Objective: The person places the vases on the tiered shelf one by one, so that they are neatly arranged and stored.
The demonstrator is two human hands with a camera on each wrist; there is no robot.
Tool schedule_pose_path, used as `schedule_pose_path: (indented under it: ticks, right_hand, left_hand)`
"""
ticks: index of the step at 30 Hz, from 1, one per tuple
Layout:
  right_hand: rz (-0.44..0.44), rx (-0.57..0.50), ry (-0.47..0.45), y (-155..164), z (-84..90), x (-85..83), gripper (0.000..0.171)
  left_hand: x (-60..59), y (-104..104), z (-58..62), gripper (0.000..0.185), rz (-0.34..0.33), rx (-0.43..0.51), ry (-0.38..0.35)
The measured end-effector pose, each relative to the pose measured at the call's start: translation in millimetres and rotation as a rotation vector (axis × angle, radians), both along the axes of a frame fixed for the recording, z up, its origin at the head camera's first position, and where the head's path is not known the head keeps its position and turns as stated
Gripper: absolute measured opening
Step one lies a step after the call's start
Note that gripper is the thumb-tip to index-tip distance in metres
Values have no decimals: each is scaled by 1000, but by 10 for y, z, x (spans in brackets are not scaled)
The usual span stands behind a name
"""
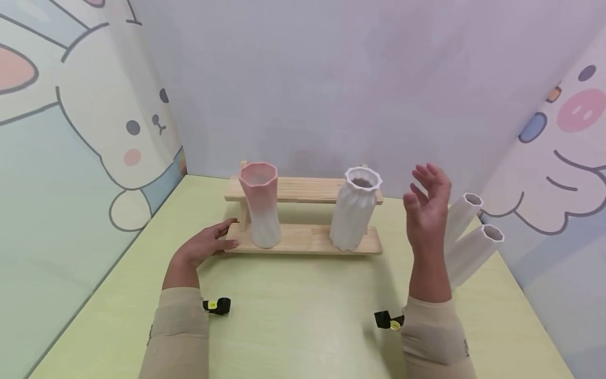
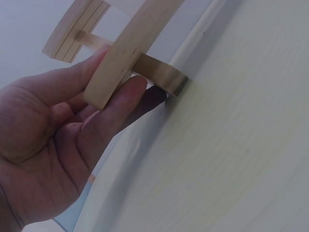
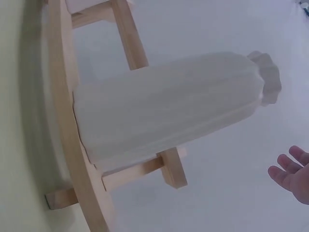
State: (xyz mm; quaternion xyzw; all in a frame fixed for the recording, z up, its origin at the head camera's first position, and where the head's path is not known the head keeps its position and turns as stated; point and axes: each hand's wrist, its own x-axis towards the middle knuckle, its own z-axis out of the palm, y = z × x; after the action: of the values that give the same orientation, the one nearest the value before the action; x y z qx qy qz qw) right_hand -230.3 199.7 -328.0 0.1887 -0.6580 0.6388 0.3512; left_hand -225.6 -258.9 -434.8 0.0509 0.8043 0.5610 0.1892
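Observation:
My left hand (image 1: 201, 246) grips the left end of a two-tier wooden shelf (image 1: 303, 239). In the left wrist view its thumb lies on top of the lower board (image 2: 128, 58), with fingers curled underneath. A pink-and-white vase (image 1: 263, 210) stands upright on the lower board near that hand. Toward the board's right end stands a white ribbed vase (image 1: 351, 218) with a scalloped rim. My right hand (image 1: 428, 210) is raised in the air to the right of this vase, fingers loosely bent, holding nothing. The right wrist view shows the fingertips (image 3: 285, 169) apart from the white vase (image 3: 169, 106).
Two tall white vases (image 1: 473, 255) stand on the table right of the shelf, partly hidden behind the right forearm. The pale green table (image 1: 293, 316) meets a plain back wall (image 1: 307, 95). Side walls carry cartoon animals.

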Motion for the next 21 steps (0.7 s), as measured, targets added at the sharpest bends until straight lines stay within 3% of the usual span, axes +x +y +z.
schedule_pose_path:
  ticks: [9,15,21]
  right_hand:
    - [-26,-10,55,166,220,329,77]
    - [-119,45,95,310,356,584,78]
    - [-232,42,60,606,289,628,78]
  left_hand:
    - [-120,-87,-242,77,3,-10,39]
    - [-109,-101,-264,79,6,-10,41]
    - [-114,-99,-272,79,10,-8,39]
